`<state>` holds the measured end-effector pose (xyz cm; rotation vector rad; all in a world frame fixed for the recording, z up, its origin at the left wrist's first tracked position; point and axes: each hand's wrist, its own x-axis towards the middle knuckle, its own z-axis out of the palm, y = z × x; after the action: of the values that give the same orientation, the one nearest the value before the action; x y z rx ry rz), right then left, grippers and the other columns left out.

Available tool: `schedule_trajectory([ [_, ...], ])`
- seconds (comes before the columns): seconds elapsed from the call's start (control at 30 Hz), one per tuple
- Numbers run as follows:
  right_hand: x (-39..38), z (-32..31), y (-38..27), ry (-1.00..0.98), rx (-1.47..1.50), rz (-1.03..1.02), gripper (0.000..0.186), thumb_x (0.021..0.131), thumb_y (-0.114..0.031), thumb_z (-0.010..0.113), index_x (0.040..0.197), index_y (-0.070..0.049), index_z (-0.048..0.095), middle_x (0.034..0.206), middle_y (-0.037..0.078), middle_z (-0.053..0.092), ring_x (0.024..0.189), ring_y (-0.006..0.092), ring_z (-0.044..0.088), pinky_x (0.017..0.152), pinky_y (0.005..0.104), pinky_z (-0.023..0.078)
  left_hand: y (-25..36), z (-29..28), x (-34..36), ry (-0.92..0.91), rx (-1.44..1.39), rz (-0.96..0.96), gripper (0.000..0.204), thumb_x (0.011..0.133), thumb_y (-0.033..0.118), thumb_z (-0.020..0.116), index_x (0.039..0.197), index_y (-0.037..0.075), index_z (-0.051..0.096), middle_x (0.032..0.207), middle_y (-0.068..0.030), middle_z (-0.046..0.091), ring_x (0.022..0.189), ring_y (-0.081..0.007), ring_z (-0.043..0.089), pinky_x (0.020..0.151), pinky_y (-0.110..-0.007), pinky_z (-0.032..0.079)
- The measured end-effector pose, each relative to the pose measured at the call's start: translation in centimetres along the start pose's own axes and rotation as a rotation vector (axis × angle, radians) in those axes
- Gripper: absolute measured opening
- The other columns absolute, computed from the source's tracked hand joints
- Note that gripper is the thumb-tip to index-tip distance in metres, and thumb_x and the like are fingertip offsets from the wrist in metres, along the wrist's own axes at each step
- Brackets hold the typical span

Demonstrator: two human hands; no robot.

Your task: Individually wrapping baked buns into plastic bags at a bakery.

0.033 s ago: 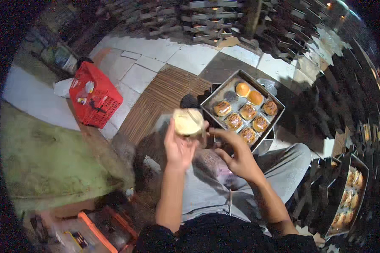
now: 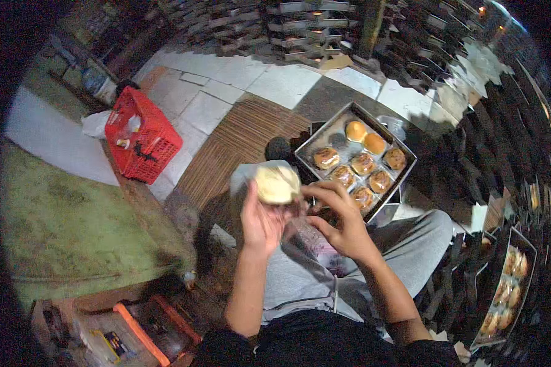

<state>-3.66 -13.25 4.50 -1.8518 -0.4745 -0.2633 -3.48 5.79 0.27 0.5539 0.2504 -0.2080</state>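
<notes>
My left hand [image 2: 261, 223] holds up a round bun [image 2: 278, 185], its pale, cream-coloured face showing, over my lap. Just right of it is my right hand [image 2: 343, 221], fingers curled toward the thumb. Motion blur around its fingertips hides what they grip. Below and between my hands, a clear, purplish plastic bag or container [image 2: 315, 240] rests in my lap, partly covered. Beyond my right hand stands a square metal tray [image 2: 352, 105] with several browned buns [image 2: 362, 163]; some have a dark topping and look wrapped in clear plastic.
A red plastic basket [image 2: 142, 137] stands on the floor at far left. Green fabric [image 2: 86, 220] covers the near left, with an orange-edged box [image 2: 142, 333] below it. Another tray [image 2: 519, 237] of buns is at lower right. Past the bun tray lies a clear plastic item [image 2: 390, 126].
The bun in my left hand has shifted slightly down and to the right. My right hand stays beside it with little movement. The whole view has shifted slightly.
</notes>
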Motion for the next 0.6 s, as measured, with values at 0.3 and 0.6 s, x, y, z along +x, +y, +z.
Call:
schedule_trajectory([
  [0.3, 1.3, 7.2, 3.0, 0.054, 0.307, 0.032, 0.009, 0.088, -0.003, 0.074, 0.095, 0.001, 0.071, 0.087, 0.013, 0.069, 0.075, 0.0253, 0.068, 0.069, 0.0338, 0.054, 4.0, -1.1, -5.6, 0.436, 1.698, 0.644, 0.022, 0.1, 0.021, 0.064, 0.115, 0.006, 0.07, 0.113, -0.0134, 0.069, 0.097, -0.0258, 0.068, 0.078, -0.037, 0.056],
  [0.6, 0.9, 4.3, 4.9, 0.154, 0.79, 0.474, 0.015, 0.088, -0.012, 0.079, 0.092, -0.003, 0.068, 0.094, 0.008, 0.068, 0.063, 0.0126, 0.058, 0.054, 0.0264, 0.046, 3.7, -1.4, -5.0, 0.264, 0.837, 0.649, 0.007, 0.092, -0.002, 0.072, 0.098, -0.003, 0.07, 0.088, -0.0064, 0.07, 0.071, -0.011, 0.063, 0.067, -0.026, 0.052],
])
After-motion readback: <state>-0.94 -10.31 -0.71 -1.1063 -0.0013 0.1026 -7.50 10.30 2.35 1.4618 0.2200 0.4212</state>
